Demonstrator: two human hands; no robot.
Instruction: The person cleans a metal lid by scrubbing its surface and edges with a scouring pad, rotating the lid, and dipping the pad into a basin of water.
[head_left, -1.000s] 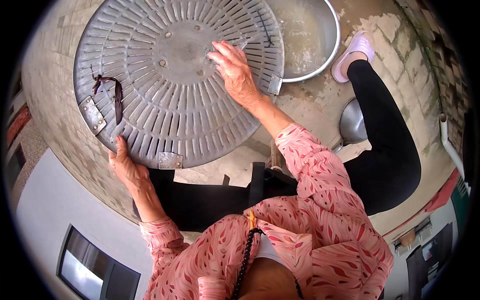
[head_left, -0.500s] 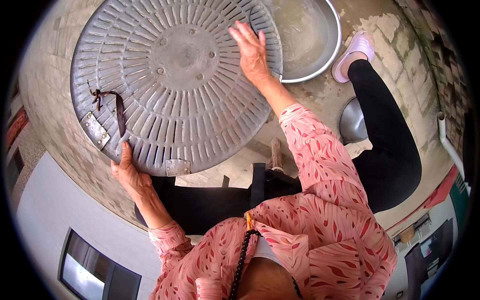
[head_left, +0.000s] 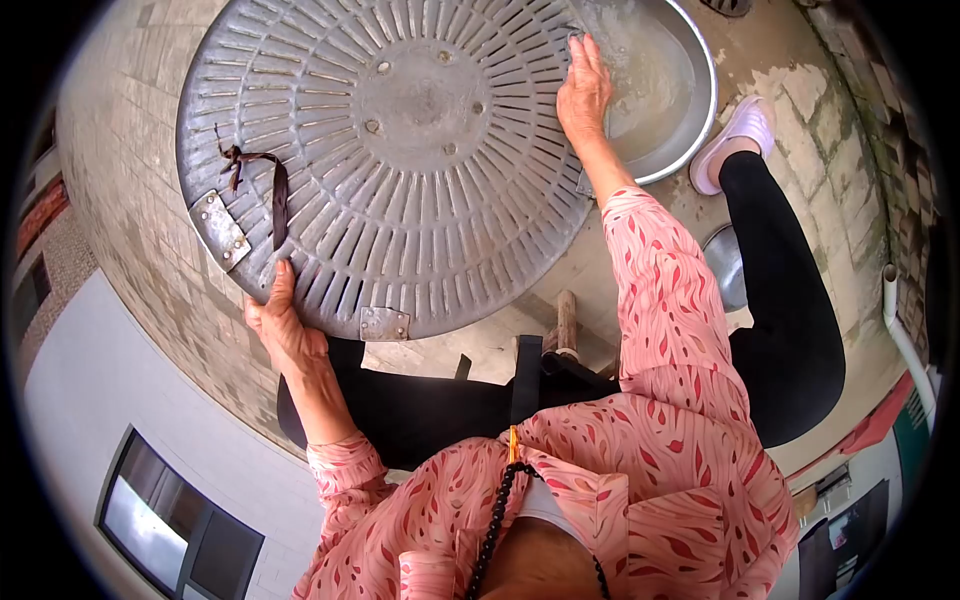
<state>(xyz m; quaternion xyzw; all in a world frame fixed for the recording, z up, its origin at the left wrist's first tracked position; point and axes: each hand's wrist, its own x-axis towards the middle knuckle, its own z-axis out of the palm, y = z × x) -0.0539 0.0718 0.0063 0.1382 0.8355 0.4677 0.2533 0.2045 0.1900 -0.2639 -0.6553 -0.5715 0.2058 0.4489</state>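
Note:
A large round slotted metal plate (head_left: pixel 420 110), like a steamer rack, is tilted up before me. My left hand (head_left: pixel 285 325) grips its lower left rim, thumb on the upper face and fingers behind. Near that thumb, a dark strip of cloth (head_left: pixel 280 200) is knotted through the slots. My right hand (head_left: pixel 585 100) lies along the plate's right edge with its fingers stretched out; a small dark patch shows at the fingertips, too unclear to name. Beyond that hand stands a wide metal basin (head_left: pixel 690 150) of cloudy water, partly hidden by the plate.
Beside my outstretched leg sits a small metal bowl (head_left: pixel 727 268), partly covered by the leg. A wooden leg-like piece (head_left: pixel 567 325) shows below the plate. The paved ground (head_left: pixel 820 190) is wet in places. A white pipe (head_left: pixel 905 335) runs along the right.
My right hand has moved from the plate's face outward to its right edge, its spread fingers drawing closer together. The plate and my left hand appear shifted right in view.

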